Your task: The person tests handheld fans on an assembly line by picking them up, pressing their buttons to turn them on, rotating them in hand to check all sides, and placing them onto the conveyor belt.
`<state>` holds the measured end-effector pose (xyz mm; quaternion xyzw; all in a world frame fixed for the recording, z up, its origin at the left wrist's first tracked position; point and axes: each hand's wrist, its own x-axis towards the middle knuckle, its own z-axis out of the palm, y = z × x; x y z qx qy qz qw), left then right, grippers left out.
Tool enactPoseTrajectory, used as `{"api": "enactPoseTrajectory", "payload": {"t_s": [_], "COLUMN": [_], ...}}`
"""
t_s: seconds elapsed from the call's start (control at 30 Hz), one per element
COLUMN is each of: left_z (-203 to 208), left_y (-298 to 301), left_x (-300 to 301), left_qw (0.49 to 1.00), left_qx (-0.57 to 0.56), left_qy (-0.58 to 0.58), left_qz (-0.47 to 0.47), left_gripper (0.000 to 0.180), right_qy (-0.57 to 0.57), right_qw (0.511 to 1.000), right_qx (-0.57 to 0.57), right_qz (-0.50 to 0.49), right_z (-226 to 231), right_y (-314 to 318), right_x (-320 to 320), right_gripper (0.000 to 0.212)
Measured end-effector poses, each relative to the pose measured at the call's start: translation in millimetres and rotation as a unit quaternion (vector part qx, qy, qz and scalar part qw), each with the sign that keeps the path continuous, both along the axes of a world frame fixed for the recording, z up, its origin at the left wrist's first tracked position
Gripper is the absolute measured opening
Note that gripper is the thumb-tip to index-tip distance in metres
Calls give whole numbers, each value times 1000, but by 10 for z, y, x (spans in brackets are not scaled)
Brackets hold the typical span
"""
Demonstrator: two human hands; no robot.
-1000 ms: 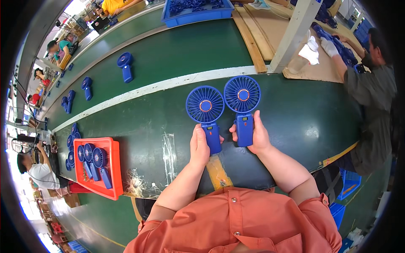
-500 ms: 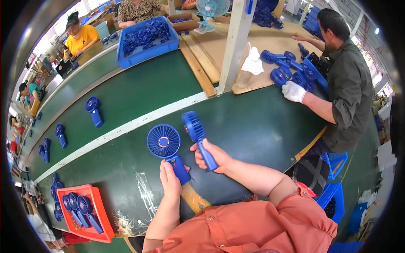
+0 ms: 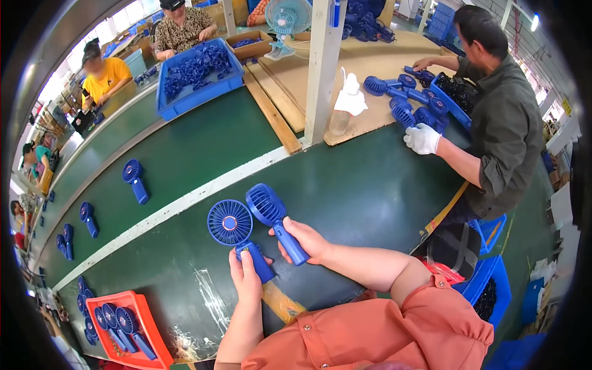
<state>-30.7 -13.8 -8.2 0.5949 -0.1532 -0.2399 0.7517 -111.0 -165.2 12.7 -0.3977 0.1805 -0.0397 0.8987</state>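
My left hand point(image 3: 245, 279) is closed round the handle of a blue handheld fan point(image 3: 217, 225). Its round grille faces up toward me, and the thumb lies on the front of the handle. Just to the right, my right hand point(image 3: 308, 240) grips a second blue handheld fan point(image 3: 264, 202) by its handle, fingers wrapped behind. That fan is tilted, its head angled to the upper left and close beside the first fan's head. Both fans are held above the dark green work surface point(image 3: 345, 185).
A red tray point(image 3: 152, 328) with several fans sits at the lower left. More fans lie on the green belt point(image 3: 203, 142) beyond a white rail. At right, a co-worker's gloved hand point(image 3: 423, 139) touches piled fans point(image 3: 404, 114). A white post point(image 3: 320, 74) stands ahead, near a blue bin point(image 3: 200, 92).
The fan in my right hand has come down and left, closer to the other fan, and its grille has turned more toward me. The co-worker's far hand has moved to a fan.
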Motion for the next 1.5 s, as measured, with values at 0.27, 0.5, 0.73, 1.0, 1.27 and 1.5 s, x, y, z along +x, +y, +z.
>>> {"api": "enactPoseTrajectory", "payload": {"t_s": [0.27, 0.5, 0.73, 1.0, 1.27, 1.5], "left_z": [62, -56, -49, 7, 67, 87], "left_y": [45, 19, 44, 110, 104, 38], "left_x": [121, 91, 26, 2, -14, 4], "left_qw": [948, 927, 947, 968, 975, 968], "left_qx": [-104, -105, -52, -42, -4, -33], "left_qy": [285, 275, 223, -5, -23, -17], "left_qz": [-92, -232, -227, -248, -221, -247], "left_gripper": [63, 69, 66, 61, 62, 67], "right_qy": [-118, -154, -203, -190, -179, -165], "right_qw": [991, 982, 973, 975, 978, 983], "right_qx": [-58, 4, -55, -72, -37, -45], "right_qz": [27, 112, 95, 84, 101, 66], "right_z": [-236, -115, -145, -150, -146, -147], "right_y": [-26, -23, 28, -109, -125, -189], "right_x": [18, 50, 70, 56, 70, 24], "right_gripper": [52, 51, 53, 49, 46, 46]}}
